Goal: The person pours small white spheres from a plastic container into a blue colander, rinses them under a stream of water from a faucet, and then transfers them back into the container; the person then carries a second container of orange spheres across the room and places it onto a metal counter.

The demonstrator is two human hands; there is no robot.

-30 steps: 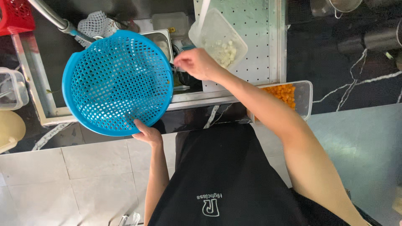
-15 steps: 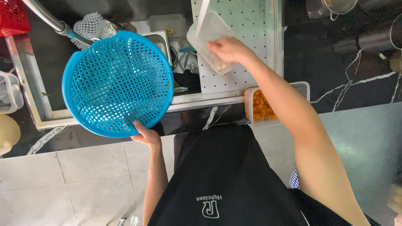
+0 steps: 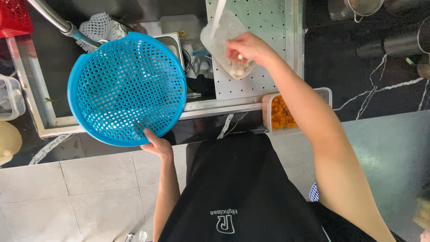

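Two hands are busy. One, the left hand (image 3: 156,145), holds the rim of a blue basket (image 3: 126,88) over the sink (image 3: 45,121). Its partner, the right hand (image 3: 246,47), grips a clear tub (image 3: 219,33) above the holed tray (image 3: 264,18).

Left hand (image 3: 156,145) low and near the body, fingers curled upward in a closed grip on a rim, thumb side hidden beneath. Left forearm bare, running straight down toward the torso, elbow bent close in. Right hand (image 3: 246,47) stretched far forward and up, fingers bunched and bent downward, knuckles toward the camera. Right arm bare, long and nearly straight, slanting from the lower right shoulder up to the wrist.
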